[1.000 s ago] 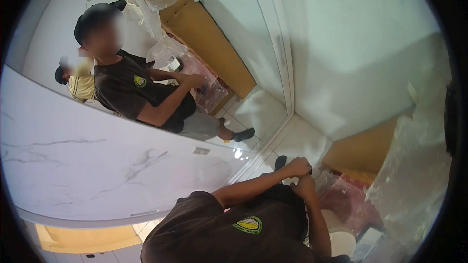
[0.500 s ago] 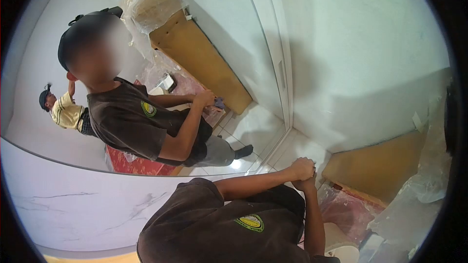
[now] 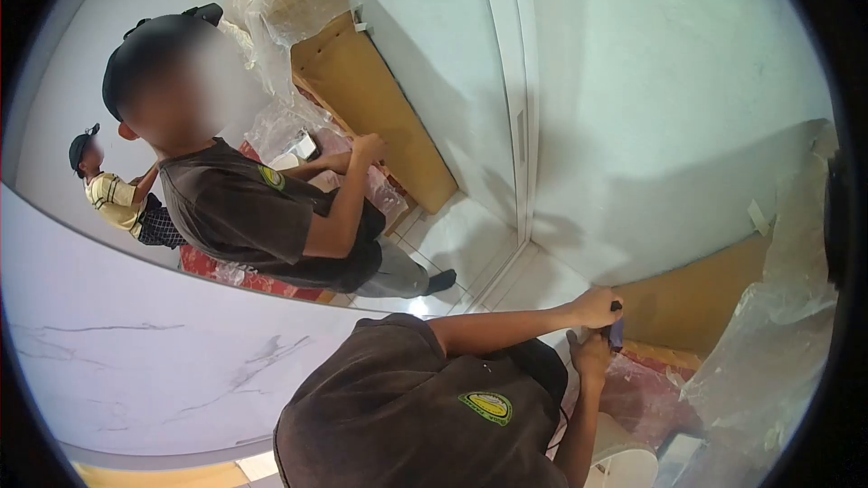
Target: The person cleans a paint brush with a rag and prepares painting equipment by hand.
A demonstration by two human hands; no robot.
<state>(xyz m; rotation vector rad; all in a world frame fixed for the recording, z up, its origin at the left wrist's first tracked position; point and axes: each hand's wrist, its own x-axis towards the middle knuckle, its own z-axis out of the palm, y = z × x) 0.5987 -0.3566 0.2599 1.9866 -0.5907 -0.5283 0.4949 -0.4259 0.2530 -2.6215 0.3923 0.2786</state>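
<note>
My left hand (image 3: 597, 307) is stretched out to the right and closed around the top of a small dark object (image 3: 617, 336). My right hand (image 3: 592, 352) sits just below it, fingers curled against the lower end of the same object. Both hands hover beside a brown board (image 3: 696, 298) that leans low against the white wall. Under them lies a red sheet covered in clear plastic (image 3: 642, 393). My brown shirt with a yellow badge (image 3: 407, 416) fills the bottom of the view.
A large mirror (image 3: 434, 54) on the left reflects me, the board and another person in a yellow striped shirt (image 3: 113, 198). Below it runs a white marbled panel (image 3: 136, 343). Crumpled clear plastic wrap (image 3: 778, 343) stands at the right, and a white round object (image 3: 633, 465) below.
Both hands have moved right and a little down, from over the floor tiles to the edge of the brown board. The small dark object now shows between them.
</note>
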